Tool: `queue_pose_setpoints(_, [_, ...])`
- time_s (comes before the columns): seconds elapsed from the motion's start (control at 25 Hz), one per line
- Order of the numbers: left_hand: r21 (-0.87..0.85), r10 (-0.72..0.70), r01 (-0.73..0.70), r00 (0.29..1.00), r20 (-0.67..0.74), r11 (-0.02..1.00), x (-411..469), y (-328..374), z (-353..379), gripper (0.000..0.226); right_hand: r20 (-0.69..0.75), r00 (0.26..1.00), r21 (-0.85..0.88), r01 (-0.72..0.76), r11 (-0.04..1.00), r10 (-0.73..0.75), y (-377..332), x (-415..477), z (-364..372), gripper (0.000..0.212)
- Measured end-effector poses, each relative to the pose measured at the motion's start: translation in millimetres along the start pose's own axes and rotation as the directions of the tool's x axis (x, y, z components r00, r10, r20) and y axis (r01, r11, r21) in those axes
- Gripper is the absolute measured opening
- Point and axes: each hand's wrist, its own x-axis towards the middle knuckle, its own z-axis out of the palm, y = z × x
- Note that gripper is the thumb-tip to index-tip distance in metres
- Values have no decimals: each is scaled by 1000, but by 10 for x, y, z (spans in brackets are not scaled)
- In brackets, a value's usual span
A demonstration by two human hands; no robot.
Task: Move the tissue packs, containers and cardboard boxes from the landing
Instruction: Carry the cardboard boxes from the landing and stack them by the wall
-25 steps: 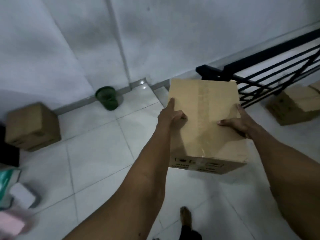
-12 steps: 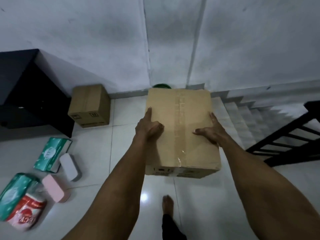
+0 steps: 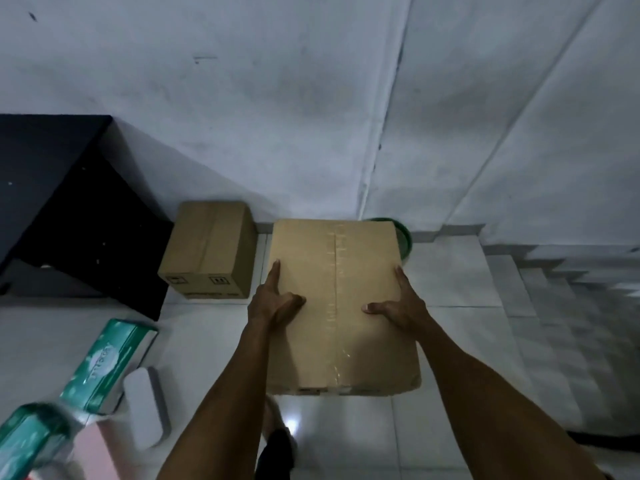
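White floor tiles (image 3: 446, 306) are spreading out below us, running up to a grey wall (image 3: 277, 98) at the back. We are starting at the far left, where a dark cabinet (image 3: 62, 209) is standing against that wall. Below it, on the floor, we are seeing a green tissue pack (image 3: 107, 365) lying flat, a second green tissue pack (image 3: 27, 441), blurred, at the bottom corner, a white container (image 3: 147, 407) lying just beside the first pack, and a pink container (image 3: 98, 452) partly cut off by the frame edge. Moving right, a sealed cardboard box (image 3: 211, 251) is sitting on the floor against the wall, just beside the cabinet. Next to it we are holding a second, larger cardboard box (image 3: 339, 306) in the air above the tiles, its taped top facing us. Our left hand (image 3: 273, 301) is pressing flat against the left side of this box, fingers pointing away and thumb laid over the top. Our right hand (image 3: 398, 304) is pressing the opposite side in the same way, thumb resting on the top. Behind the box's far right corner a green bucket (image 3: 403, 237) is peeking out, mostly hidden. At the far right, grey stairs (image 3: 571, 289) are leading away from the landing.
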Motion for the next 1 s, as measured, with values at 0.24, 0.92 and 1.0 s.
queue_pose_setpoints(0.24, [-23, -5, 6, 1000, 12, 1000, 1933, -751, -374, 111, 11, 1000, 17, 1, 1000, -1, -321, 1844, 1031, 130])
queue_pose_setpoints(0.92, [-109, -195, 185, 977, -86, 977, 5542, -2170, -55, 109, -3, 998, -51, 58, 997, -58, -197, 5559, 2478, 129])
queue_pose_setpoints(1.0, [-102, -216, 204, 970, -116, 974, 5658, -2222, -41, 109, -12, 998, -70, 59, 996, -60, -164, 5651, 2597, 130])
